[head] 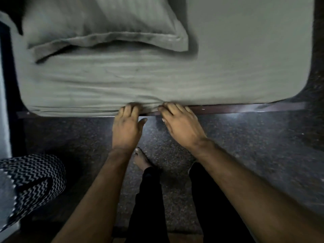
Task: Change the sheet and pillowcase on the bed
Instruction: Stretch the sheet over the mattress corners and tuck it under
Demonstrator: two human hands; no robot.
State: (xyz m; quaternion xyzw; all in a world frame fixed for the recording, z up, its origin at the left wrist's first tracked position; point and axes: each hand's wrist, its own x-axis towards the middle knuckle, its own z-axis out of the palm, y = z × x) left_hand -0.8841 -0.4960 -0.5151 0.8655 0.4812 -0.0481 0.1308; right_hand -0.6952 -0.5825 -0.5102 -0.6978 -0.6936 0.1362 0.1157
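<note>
A grey-green sheet (228,58) covers the mattress, smooth on the right and wrinkled toward the near edge. A pillow in a matching striped case (98,23) lies at the upper left of the bed. Both hands are at the near side of the mattress, where the sheet bunches. My left hand (127,127) has its fingertips pushed into the sheet at the mattress edge, thumb spread out. My right hand (178,123) lies beside it, fingers curled onto the bunched sheet just above the dark bed frame (245,108). The fingertips of both hands are partly hidden by fabric.
A dark speckled floor (254,155) runs below the bed. A black-and-white zigzag-patterned cloth (33,181) sits at the lower left. My legs in dark trousers and a bare foot (140,159) stand close to the frame. A dark post borders the bed's left side.
</note>
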